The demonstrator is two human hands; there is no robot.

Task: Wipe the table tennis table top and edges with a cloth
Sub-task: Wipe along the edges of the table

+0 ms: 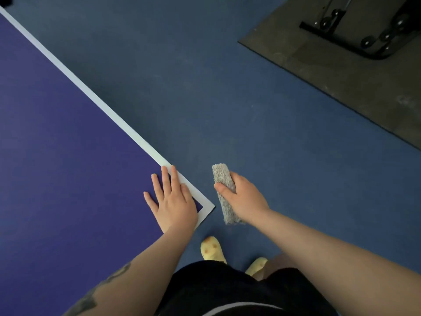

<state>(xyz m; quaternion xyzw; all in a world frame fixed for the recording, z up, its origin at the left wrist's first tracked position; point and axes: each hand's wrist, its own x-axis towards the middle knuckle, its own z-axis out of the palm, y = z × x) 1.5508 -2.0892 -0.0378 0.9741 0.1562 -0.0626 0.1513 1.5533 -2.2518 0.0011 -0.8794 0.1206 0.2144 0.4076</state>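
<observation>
at the counter [68,133] corner, my left hand [173,201] rests flat while my right hand [243,197] grips the cloth [222,176] off the edge, wiping progress unclear.

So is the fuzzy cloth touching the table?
Apart. In the head view, the cloth, gripped by the right hand, hangs beside the table corner, with a strip of blue floor showing between them.

Purple tabletop [68,137] with a white border line, its corner nearest the person. Fuzzy grey cloth [224,192], folded long, sits just off that corner, not touching it.
</observation>
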